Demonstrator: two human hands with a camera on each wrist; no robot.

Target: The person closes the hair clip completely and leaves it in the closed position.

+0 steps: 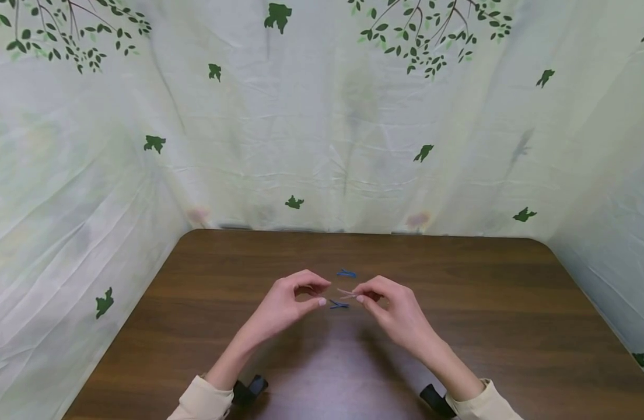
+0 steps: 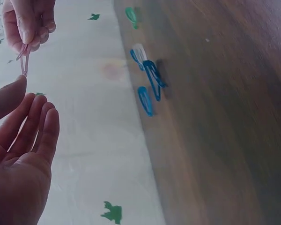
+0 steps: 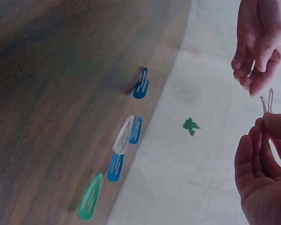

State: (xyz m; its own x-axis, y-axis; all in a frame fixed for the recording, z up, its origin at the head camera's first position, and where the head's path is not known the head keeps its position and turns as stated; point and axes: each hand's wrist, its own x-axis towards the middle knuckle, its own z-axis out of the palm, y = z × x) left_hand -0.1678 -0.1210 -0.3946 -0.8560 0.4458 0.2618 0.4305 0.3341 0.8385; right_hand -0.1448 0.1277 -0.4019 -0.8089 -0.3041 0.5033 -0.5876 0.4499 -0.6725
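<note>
A pale pink snap hair clip (image 1: 346,293) is pinched between the thumb and fingertips of my right hand (image 1: 398,306). Its two arms stand spread apart, pointing toward my left hand (image 1: 296,298). That left hand holds nothing; its thumb and fingers are parted, with the tips close to the clip (image 3: 267,101). In the left wrist view the left thumb comes very near the clip's end (image 2: 25,63); whether they touch I cannot tell. On the table below lie a blue snap clip (image 1: 339,304) with its arms spread and, farther back, another blue clip (image 1: 346,273).
Both wrist views show more clips on the brown wooden table (image 1: 458,326): a white clip (image 3: 123,135) beside blue ones, and a green clip (image 3: 90,197). A pale cloth (image 1: 322,116) printed with leaves and birds hangs behind the table and along its sides.
</note>
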